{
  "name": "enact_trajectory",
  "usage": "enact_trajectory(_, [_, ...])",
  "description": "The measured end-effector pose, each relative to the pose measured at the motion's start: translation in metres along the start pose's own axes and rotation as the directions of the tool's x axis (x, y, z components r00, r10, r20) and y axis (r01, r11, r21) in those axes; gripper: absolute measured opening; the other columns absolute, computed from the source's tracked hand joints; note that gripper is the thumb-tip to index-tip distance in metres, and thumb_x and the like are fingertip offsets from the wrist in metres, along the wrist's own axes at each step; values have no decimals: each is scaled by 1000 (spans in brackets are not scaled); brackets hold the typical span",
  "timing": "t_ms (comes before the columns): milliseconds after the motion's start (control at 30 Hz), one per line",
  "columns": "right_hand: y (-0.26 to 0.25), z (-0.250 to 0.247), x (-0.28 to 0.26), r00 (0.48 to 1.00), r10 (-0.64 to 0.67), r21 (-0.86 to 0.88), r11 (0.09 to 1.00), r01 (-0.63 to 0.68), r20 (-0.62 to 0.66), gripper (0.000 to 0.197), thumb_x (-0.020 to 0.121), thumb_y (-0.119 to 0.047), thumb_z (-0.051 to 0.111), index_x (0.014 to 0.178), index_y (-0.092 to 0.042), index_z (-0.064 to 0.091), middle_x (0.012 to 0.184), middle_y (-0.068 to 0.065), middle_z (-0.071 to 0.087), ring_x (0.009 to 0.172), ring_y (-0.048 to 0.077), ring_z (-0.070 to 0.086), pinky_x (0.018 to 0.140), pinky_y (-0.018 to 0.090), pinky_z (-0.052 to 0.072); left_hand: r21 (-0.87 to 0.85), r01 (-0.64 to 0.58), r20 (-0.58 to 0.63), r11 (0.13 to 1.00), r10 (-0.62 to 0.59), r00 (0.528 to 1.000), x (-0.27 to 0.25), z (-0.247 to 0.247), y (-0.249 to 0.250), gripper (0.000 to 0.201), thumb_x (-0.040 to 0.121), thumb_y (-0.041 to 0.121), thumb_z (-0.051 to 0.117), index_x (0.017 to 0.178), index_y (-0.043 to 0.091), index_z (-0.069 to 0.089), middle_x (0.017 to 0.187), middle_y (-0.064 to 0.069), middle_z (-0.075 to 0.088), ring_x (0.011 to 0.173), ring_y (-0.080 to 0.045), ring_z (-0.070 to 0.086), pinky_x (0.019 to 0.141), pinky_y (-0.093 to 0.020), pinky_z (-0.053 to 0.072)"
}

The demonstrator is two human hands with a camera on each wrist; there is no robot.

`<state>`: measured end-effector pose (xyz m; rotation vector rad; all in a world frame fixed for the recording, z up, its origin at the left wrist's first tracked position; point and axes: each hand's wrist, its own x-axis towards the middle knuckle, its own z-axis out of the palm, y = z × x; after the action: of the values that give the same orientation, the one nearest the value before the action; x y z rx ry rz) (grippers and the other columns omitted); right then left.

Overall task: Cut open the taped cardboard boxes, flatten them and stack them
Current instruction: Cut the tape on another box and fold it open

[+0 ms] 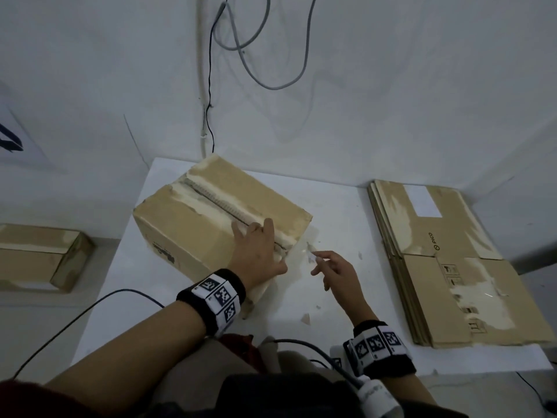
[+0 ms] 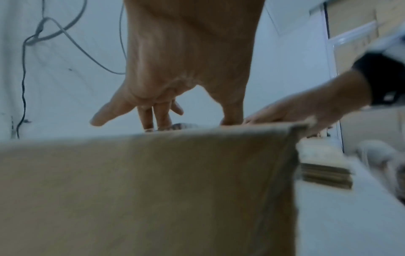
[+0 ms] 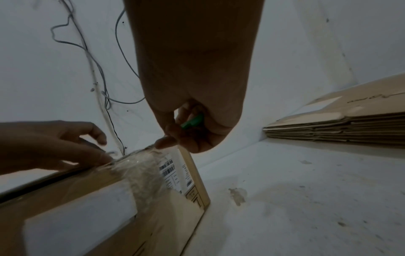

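A brown cardboard box [image 1: 187,218] stands on the white table [image 1: 334,206], its top seam split open along its length. My left hand [image 1: 259,248] rests with straight, spread fingers on the box top at the near end of the seam. My right hand [image 1: 334,273] hovers just right of that end and grips a small green-handled cutter [image 3: 192,121]. In the right wrist view, crumpled clear tape [image 3: 144,169] runs down the box's end face beside a barcode label [image 3: 173,173], and my right fingertips [image 3: 162,144] touch its top. The cutter's blade is not clearly visible.
A stack of flattened boxes [image 1: 458,282] lies at the table's right side. Another closed box [image 1: 39,257] sits lower down to the left. Cables [image 1: 241,40] hang on the wall behind, and a dark cable [image 1: 90,309] crosses the table's near-left corner. Cardboard scraps [image 1: 306,318] dot the tabletop.
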<state>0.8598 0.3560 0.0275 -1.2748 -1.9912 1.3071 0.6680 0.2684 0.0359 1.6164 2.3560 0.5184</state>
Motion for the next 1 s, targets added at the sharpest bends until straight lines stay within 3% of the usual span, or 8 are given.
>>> enact_trajectory(67, [-2,4,-3,1000,-24,5,1000,24,-12,12,98,-30,58,100,-30,70,74,-4,70,64,2,58,61,12,41,-162,51,-12,985,-53,999,-5,-2,4,64,69,45,70,111,19,30,93,3,53,105,-21,48,109,-62,18])
enact_trajectory(167, [-6,13,-8,997,-71,35,997,71,3,15,100,-25,55,99,-25,70,82,-12,66,87,-3,61,71,9,40,-484,139,-81,864,-202,976,-4,-5,-2,65,68,49,79,106,23,33,82,15,59,95,-11,52,108,-49,20])
enact_trajectory(333, [-7,25,-11,966,-257,-149,955,257,24,16,96,-20,63,105,-30,71,101,-25,69,97,-1,56,75,7,40,-732,220,-89,645,-410,908,-4,6,-6,44,74,29,80,96,20,44,80,11,70,90,-4,61,104,-39,23])
enact_trajectory(500, [-4,30,-4,936,-353,-204,916,345,-5,11,87,-13,71,89,-21,64,89,-14,68,89,7,64,71,11,44,-799,272,-49,537,-509,859,-3,11,-2,50,73,37,81,98,15,44,77,13,71,95,-1,53,93,-26,19])
enact_trajectory(600, [-8,33,-5,936,-350,-178,924,339,-36,14,87,-9,71,81,-14,59,82,-9,66,84,6,64,72,7,44,-783,352,16,512,-550,835,2,10,-4,52,71,44,81,99,18,46,70,19,65,106,-10,53,106,-33,26])
enact_trajectory(700, [-9,38,-5,945,-325,-146,937,317,-30,16,89,-9,70,80,-10,57,81,-6,66,82,6,63,72,8,45,-787,400,82,470,-563,823,7,12,-11,49,66,46,83,92,26,47,68,21,65,106,-9,58,106,-38,35])
enact_trajectory(867, [-9,41,-8,951,-302,-145,946,292,-60,16,91,-10,68,80,-13,57,82,-8,66,84,6,63,72,9,47,-788,462,214,408,-522,825,15,15,-22,61,54,60,80,100,30,56,76,21,69,111,-14,58,105,-39,39])
enact_trajectory(1000, [-13,52,2,947,-307,-141,946,293,-94,20,93,-11,65,78,-22,55,81,-4,63,82,10,61,72,15,48,-814,418,253,404,-402,880,19,24,-26,68,41,73,70,91,28,62,85,17,73,99,-9,65,105,-43,40])
